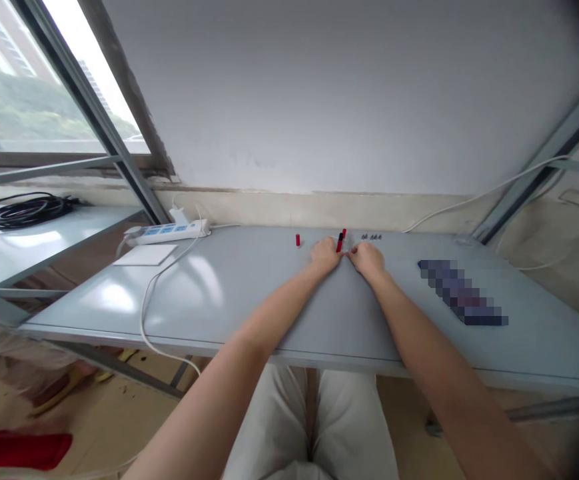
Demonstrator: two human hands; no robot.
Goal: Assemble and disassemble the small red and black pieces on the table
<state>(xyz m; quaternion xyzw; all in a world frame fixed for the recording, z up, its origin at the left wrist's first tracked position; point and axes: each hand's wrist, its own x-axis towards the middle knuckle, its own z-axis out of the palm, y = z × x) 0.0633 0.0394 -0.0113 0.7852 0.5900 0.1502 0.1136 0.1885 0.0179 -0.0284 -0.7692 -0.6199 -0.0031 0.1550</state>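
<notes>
My left hand (pixel 324 254) is closed at the back middle of the table, its fingers around or against a slim red tube with a black top (pixel 340 243). The tube stands nearly upright. Close by on the right, my right hand (pixel 368 258) is pinched, its fingertips almost meeting those of the left; what it holds is too small to make out. Between and behind the hands are a small red piece (pixel 344 233) and something clear, like plastic (pixel 348 239). A short red cylinder (pixel 298 240) stands left of my left hand. Several small metal pieces (pixel 372 237) lie in a row behind my right hand.
The grey table (pixel 249 293) runs along a wall. At its left are a white power strip (pixel 174 231), a flat white panel (pixel 146 255) and a white cable (pixel 144 300) hanging over the front edge. A pixelated dark object (pixel 462 293) lies at right. Metal posts flank the table.
</notes>
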